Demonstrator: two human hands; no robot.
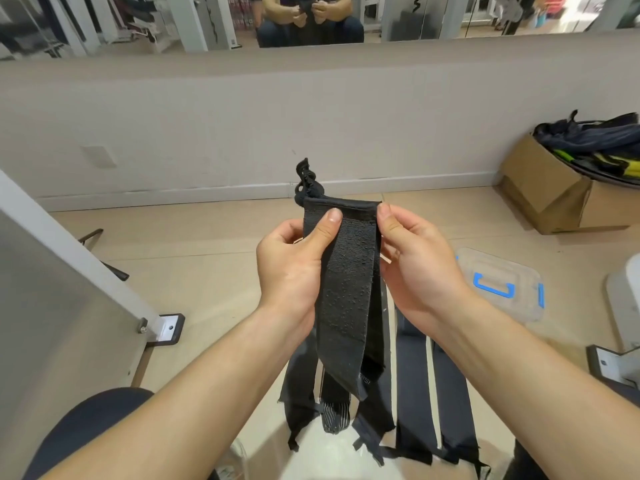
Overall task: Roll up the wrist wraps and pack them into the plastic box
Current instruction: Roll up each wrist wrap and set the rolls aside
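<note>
Above the floor, both hands (pixel 294 265) (pixel 415 261) pinch the wrist wrap (pixel 346 289).

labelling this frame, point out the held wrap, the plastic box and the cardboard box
held wrap (pixel 346 289), head view, middle of its front strip
plastic box (pixel 491 265), head view, on its clear lid
cardboard box (pixel 543 188), head view, its left side wall

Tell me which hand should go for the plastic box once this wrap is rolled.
Right, probably. The plastic box lies on the floor on that side, just beyond the right hand, while the left hand would have to cross over the wrap. Both hands pinch the wrap's top edge.
</note>
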